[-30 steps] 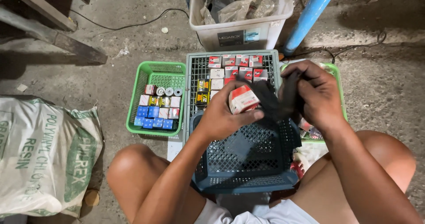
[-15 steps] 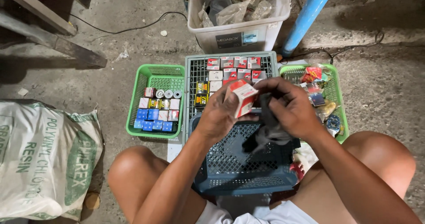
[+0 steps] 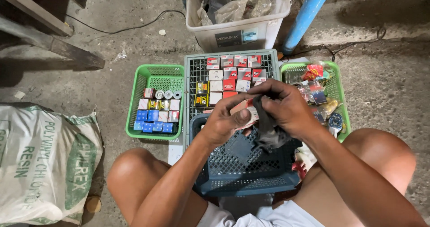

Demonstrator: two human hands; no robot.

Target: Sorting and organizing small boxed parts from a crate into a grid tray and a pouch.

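Lowered since earlier, left hand point(image 3: 226, 121) fingers clamp one small box point(image 3: 245, 112); right hand point(image 3: 284, 108) fingers pinch one dark cloth point(image 3: 268, 127).

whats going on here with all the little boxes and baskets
A person sits on a concrete floor over a dark blue basket. The left hand holds a small red and white box; the right hand presses a dark cloth against it. Ahead, a grey crate and a green basket hold more small boxes.
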